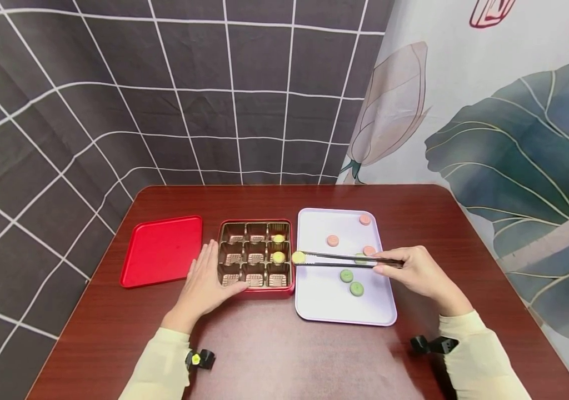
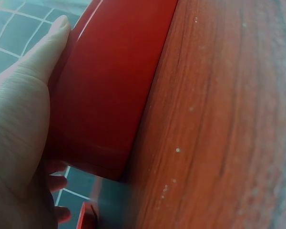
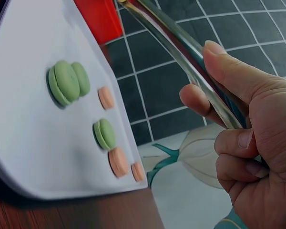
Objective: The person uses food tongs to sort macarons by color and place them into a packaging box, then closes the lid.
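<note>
Nearest me are the person's pale sleeves (image 1: 161,361), a small black device (image 1: 206,359) at the left wrist and another (image 1: 433,345) at the right. Past them, the left hand (image 1: 206,286) rests against the red box (image 1: 264,294), its fingers fairly straight along the left side and its thumb laid over the near rim; those fingers are spread loosely rather than clenched. The right hand (image 1: 417,270) pinches slim metal tongs (image 1: 337,255), fingers closed around the back end. The tips of the tongs hold a yellow macaron (image 1: 298,257) right at the box's right rim, by the tray's left edge.

The box's gold insert has nine compartments; a yellow macaron (image 1: 278,257) sits in the middle one of the right column, another (image 1: 278,239) in the far one. Just right of the box, on the pale tray (image 1: 314,300), lie three green macarons (image 1: 357,289) and, mostly farther back, three pink macarons (image 1: 333,240). A red lid (image 1: 161,253) lies left of the box on the brown surface (image 1: 264,355). Beyond hang a dark gridded cloth (image 1: 189,111) and a leaf-patterned cloth (image 1: 414,166).
</note>
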`<state>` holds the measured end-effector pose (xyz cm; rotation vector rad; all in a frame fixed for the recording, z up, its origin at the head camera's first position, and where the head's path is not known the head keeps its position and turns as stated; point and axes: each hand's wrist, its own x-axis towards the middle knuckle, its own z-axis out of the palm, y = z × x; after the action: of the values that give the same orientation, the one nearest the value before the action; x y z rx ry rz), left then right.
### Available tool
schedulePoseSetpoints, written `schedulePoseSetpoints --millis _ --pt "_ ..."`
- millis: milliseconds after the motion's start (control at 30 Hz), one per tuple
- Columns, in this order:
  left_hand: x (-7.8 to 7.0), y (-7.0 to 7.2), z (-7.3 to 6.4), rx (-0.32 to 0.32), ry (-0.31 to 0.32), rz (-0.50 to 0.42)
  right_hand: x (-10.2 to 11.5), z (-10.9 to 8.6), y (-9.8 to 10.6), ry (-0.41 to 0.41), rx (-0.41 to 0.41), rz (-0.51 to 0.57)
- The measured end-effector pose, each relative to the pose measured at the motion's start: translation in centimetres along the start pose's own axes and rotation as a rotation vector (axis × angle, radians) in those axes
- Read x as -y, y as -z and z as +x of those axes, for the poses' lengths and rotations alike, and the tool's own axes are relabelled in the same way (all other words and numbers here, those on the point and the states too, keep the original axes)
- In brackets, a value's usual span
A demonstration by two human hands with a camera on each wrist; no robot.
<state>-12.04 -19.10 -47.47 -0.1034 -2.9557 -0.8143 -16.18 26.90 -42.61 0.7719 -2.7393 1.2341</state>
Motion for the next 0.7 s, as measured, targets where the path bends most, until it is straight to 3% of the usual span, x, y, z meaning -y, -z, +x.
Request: schedulePoseSetpoints --millis 333,700 --pt "0.1 0.1 -0.1 -0.029 -0.037 0.086 0.6 0.7 -0.9 0.028 0.000 -0.001" --pt "0.1 0.2 0.0 -0.018 -0.034 0.102 1.5 1.5 -1.9 0.064 0.064 0.011"
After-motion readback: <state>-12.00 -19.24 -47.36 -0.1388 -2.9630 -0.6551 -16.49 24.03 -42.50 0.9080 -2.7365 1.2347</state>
